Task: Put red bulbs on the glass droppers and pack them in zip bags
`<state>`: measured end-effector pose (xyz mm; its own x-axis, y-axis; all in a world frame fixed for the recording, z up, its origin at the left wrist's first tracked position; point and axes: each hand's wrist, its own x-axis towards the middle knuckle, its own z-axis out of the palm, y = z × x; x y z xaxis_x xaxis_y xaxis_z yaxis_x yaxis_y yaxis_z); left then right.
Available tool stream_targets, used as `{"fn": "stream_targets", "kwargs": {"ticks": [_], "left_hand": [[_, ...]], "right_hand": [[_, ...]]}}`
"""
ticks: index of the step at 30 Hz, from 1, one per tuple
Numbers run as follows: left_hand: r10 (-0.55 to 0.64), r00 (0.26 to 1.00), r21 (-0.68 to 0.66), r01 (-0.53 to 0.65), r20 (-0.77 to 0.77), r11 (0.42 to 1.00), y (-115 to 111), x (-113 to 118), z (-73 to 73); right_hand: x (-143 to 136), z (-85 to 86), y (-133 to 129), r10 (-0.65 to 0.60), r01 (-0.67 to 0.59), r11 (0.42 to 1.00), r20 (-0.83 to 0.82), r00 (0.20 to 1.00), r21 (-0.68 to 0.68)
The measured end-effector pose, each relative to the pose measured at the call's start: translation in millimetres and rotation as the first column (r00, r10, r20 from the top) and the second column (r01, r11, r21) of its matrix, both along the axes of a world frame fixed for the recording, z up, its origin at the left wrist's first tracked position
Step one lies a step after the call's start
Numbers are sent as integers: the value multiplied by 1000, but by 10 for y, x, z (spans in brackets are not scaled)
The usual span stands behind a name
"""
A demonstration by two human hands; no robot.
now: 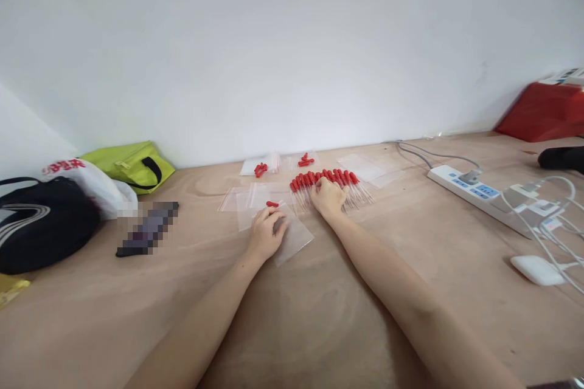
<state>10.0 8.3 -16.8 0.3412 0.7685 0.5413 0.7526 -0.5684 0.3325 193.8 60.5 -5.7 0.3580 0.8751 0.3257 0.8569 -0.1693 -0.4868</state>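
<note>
Several red-tipped sticks (354, 179) lie side by side in a fanned row on the wooden table. My right hand (329, 196) is over the middle of that row, its fingers bent down among the red tips; what they pinch, if anything, is hidden. My left hand (267, 232) rests on a clear plastic bag (295, 237), fingers curved and apart. Just beyond its fingertips is a single red piece (272, 203). Farther back, small red pieces (260, 169) lie on one clear bag and more red pieces (305, 160) on another.
On the right are a white power strip (483, 194) with cables, a white charger (538, 270) and a red bag (542, 112). To the left lie a blurred-out phone (148, 230), a black bag (50, 225) and a yellow-green bag (123, 164). Spare clear bags (365, 169) lie behind the sticks.
</note>
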Motion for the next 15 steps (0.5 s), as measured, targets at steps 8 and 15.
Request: {"fn": "stream_targets", "kwargs": {"ticks": [8,15], "left_hand": [[178,983,13,-178,-36,984,431,-139,-69],[105,992,-12,-106,-74,994,571,-137,-108]], "right_hand": [[-285,57,-175,216,-225,973,150,965,44],[-486,108,-196,281,-252,952,169,945,-174]]}}
